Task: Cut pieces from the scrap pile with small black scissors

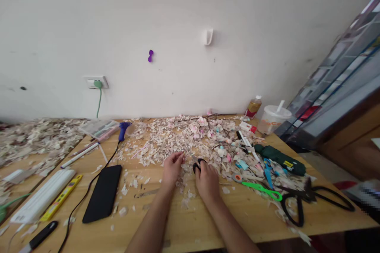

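Note:
Over the middle of the wooden table (190,229), my left hand (172,168) is closed in a pinch. A small pale pinkish bit shows at its fingertips, too small to name. Close beside it, my right hand (208,182) grips small scissors (198,165) by their black handle loops. The blades point toward the left hand and are hard to make out. A heap of pale peeled scraps (166,142) spreads behind and beneath both hands. Pink and white blossoms (194,129) on thin twigs lie among the scraps further back.
To the right lie large black scissors (299,201), green-handled scissors (263,189), a dark green umbrella (280,160), a bottle (253,107) and a lidded cup (271,120). On the left are a black phone (102,193), a blue glue gun (123,130) with its cord and a white power strip (44,195).

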The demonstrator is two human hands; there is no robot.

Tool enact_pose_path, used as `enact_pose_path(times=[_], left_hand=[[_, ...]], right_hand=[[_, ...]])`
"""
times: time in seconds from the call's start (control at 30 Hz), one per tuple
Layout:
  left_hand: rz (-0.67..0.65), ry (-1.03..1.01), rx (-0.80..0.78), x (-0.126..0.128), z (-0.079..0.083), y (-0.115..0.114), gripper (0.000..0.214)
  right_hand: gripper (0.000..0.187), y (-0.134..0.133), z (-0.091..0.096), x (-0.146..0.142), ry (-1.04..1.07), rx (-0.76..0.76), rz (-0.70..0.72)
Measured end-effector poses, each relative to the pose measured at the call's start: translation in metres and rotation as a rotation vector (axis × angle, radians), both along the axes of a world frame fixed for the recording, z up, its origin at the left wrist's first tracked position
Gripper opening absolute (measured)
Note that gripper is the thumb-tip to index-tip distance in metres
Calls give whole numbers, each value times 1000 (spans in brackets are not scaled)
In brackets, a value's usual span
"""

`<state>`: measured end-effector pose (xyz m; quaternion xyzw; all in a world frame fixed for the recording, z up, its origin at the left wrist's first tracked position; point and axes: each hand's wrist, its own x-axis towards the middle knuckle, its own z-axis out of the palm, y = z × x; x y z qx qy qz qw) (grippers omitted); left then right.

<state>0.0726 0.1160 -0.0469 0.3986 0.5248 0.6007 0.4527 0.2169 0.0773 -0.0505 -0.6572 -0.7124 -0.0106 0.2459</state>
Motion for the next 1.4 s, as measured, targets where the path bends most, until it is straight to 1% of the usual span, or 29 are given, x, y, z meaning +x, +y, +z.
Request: enact_pose_path(times=[0.07, 0.1, 0.2, 0.4, 0.53, 0.63, 0.77, 0.93, 1.0, 1.1, 1.23, 1.3, 1.4], left_hand=[[-28, -145, -21, 1, -2, 2, 36], [-34, -182, -17, 2, -2, 2, 38], [-25, -215, 7, 2, -2, 3, 39], [-32, -96, -7, -2, -4, 3, 33], [5, -132, 19, -2, -5, 4, 33], [38, -146, 50, -3, -3, 5, 33], [26, -124, 92, -5, 1, 5, 30], [11, -107, 133, -8, 2, 3, 25], [16, -83, 139, -7, 3, 3, 24], [50, -42, 124, -5, 5, 2, 24], [37, -93, 124, -5, 6, 2, 32], [30, -93, 123, -6, 5, 3, 33], [44, -26, 159, -7, 3, 2, 30]], right_hand=[[18, 1, -2, 1, 7, -7, 9], [18, 2, -2, 2, 9, -11, 11], [18, 2, 1, 1, 19, -13, 22], [25, -1, 7, -3, 44, 11, 63], [22, -1, 4, -2, 40, -18, 80], [21, 1, 0, 1, 30, -37, 86], [19, 2, 0, 2, 9, -58, 90], [23, -1, 6, -2, 45, -13, 63], [25, -2, 8, -2, 41, 6, 75], [22, -2, 7, -1, 18, 1, 108], [19, 0, 2, 2, 35, -28, 64], [20, 1, 2, 2, 57, -16, 58], [22, -1, 5, 0, 69, 19, 71]])
